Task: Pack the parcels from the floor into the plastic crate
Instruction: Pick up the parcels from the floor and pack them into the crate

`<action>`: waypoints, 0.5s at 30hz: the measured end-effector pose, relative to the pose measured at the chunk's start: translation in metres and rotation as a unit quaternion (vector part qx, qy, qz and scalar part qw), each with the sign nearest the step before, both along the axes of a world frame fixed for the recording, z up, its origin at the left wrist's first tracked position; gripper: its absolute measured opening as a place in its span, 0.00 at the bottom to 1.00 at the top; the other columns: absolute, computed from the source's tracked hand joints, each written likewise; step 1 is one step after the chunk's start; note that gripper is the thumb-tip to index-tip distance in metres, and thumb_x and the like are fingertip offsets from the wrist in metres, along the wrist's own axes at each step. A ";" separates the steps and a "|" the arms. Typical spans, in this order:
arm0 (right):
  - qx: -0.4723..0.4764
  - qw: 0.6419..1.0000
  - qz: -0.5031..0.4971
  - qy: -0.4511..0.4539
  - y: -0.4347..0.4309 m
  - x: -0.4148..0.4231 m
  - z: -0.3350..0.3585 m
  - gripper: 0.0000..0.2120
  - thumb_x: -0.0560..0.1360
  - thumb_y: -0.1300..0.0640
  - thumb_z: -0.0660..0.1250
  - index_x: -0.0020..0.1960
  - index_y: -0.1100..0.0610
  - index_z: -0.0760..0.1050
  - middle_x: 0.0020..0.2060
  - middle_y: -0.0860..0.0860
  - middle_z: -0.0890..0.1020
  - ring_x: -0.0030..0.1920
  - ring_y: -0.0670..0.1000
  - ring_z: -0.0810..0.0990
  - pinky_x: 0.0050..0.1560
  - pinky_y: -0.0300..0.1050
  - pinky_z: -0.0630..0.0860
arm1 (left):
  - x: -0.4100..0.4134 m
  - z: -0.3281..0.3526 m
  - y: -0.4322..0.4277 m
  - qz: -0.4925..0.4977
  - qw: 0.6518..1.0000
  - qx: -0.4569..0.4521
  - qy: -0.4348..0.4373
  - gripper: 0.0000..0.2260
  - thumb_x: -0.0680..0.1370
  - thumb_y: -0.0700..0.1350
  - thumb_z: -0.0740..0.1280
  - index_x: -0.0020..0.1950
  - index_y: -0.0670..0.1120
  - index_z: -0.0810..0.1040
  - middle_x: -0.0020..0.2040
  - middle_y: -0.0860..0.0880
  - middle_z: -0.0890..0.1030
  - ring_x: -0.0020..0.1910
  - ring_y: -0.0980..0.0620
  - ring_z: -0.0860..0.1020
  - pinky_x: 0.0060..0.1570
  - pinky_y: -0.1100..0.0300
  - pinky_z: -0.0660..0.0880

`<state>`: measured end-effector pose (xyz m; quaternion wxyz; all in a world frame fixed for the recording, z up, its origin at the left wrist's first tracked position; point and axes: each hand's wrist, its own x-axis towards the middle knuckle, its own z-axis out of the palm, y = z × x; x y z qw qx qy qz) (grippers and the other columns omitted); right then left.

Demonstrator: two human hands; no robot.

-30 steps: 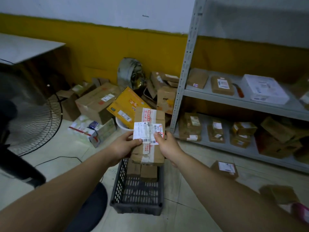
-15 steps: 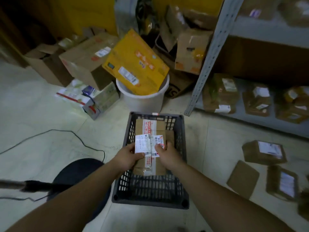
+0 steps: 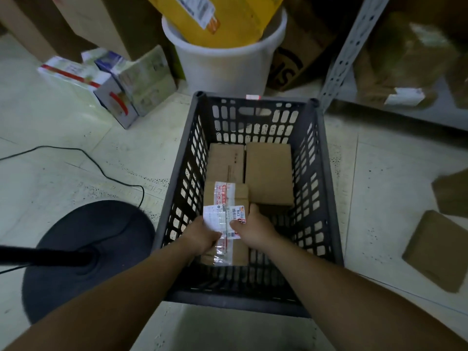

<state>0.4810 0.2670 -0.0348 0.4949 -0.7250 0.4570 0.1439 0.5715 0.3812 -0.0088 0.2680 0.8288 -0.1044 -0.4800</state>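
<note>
We hold the taped parcel [image 3: 228, 195] in both hands inside the dark grey plastic crate [image 3: 326, 178]. Our left hand [image 3: 202, 235] grips its edge at nine o'clock, thumb laid on the white shipping label. Our right hand [image 3: 254, 230] grips the edge at three o'clock, thumb on the label and fingers curled down the side. The parcel sits below the crate's rim, in the part toward seven o'clock. We cannot tell whether it already rests on the bottom.

Two plain cardboard boxes lie flat in the crate, side by side and touching. The narrow box [image 3: 226, 160] is at twelve o'clock of the parcel, and the parcel's far end overlaps it. The wider box [image 3: 269, 173] is at two o'clock, just beside our right fingers.

From the crate, a white bucket [image 3: 222, 64] stands at twelve o'clock, close to the far wall, with a yellow parcel [image 3: 228, 24] stuck in it. Printed cartons [image 3: 109, 82] lie at ten o'clock. A black cable [image 3: 101, 168] runs over the tiled floor at nine o'clock, and the round dark fan base [image 3: 83, 249] sits at eight o'clock. A perforated grey shelf upright [image 3: 347, 49] rises at one o'clock. Two flat brown parcels [image 3: 435, 249] lie on the floor at three to four o'clock, well apart from the crate.
</note>
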 end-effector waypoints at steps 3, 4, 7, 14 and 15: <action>-0.002 0.999 0.041 0.029 -0.001 0.006 -0.016 0.22 0.76 0.52 0.68 0.63 0.60 0.64 0.60 0.55 0.78 0.55 0.55 0.80 0.46 0.45 0.76 | 0.001 -0.023 0.000 -0.024 0.997 0.054 -0.041 0.08 0.75 0.38 0.66 0.54 0.42 0.76 0.52 0.43 0.81 0.48 0.47 0.80 0.50 0.55 0.78; -0.010 0.997 0.061 0.038 0.000 0.007 -0.019 0.23 0.76 0.53 0.68 0.64 0.61 0.64 0.60 0.55 0.78 0.55 0.55 0.79 0.44 0.43 0.74 | 0.003 -0.031 0.001 -0.028 0.995 0.076 -0.060 0.14 0.75 0.39 0.67 0.60 0.39 0.74 0.56 0.41 0.79 0.54 0.44 0.79 0.53 0.55 0.76; -0.013 0.995 0.085 0.054 0.002 0.011 -0.030 0.24 0.76 0.54 0.68 0.66 0.63 0.64 0.60 0.56 0.77 0.56 0.55 0.79 0.41 0.40 0.69 | 0.006 -0.048 0.002 -0.059 0.985 0.138 -0.085 0.22 0.75 0.43 0.68 0.66 0.36 0.69 0.62 0.38 0.76 0.61 0.41 0.75 0.53 0.55 0.73; 0.018 0.997 0.054 0.059 0.009 0.021 -0.075 0.22 0.71 0.53 0.72 0.62 0.61 0.74 0.52 0.54 0.83 0.47 0.52 0.83 0.41 0.41 0.79 | 0.013 -0.084 -0.005 -0.118 0.980 0.136 -0.089 0.16 0.79 0.42 0.62 0.65 0.37 0.68 0.59 0.42 0.77 0.54 0.47 0.78 0.46 0.61 0.76; 0.017 0.997 0.052 0.060 0.009 0.022 -0.082 0.22 0.71 0.53 0.72 0.61 0.61 0.74 0.53 0.54 0.82 0.48 0.53 0.83 0.44 0.44 0.80 | 0.012 -0.086 -0.006 -0.110 0.980 0.139 -0.088 0.20 0.78 0.41 0.63 0.68 0.38 0.63 0.59 0.42 0.76 0.55 0.46 0.78 0.48 0.58 0.77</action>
